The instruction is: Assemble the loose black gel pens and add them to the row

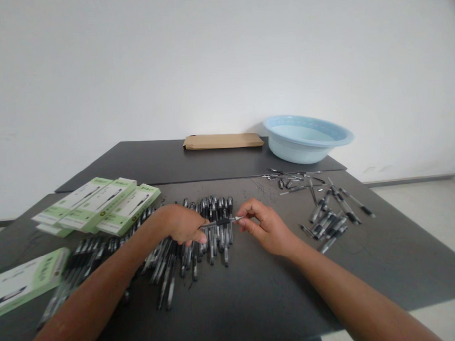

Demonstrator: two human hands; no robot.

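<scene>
A gel pen (224, 221) with a black rubber grip lies level between my two hands. My left hand (185, 224) is closed around its barrel at the left end. At the right end, my right hand (265, 228) pinches the pale, narrow tip between thumb and forefinger; whether that tip is still joined to the barrel is too small to tell. Beneath and beside my left hand spreads a large pile of capped pens (167, 272), partly covered by my left forearm.
Green and white pen boxes (128, 211) are stacked at left, with another box (30, 282) nearer. Loose pens (330, 224) and small pen parts (287, 178) lie at right. A flat cardboard box (222, 141) and a light blue basin (305, 150) stand at the table's back.
</scene>
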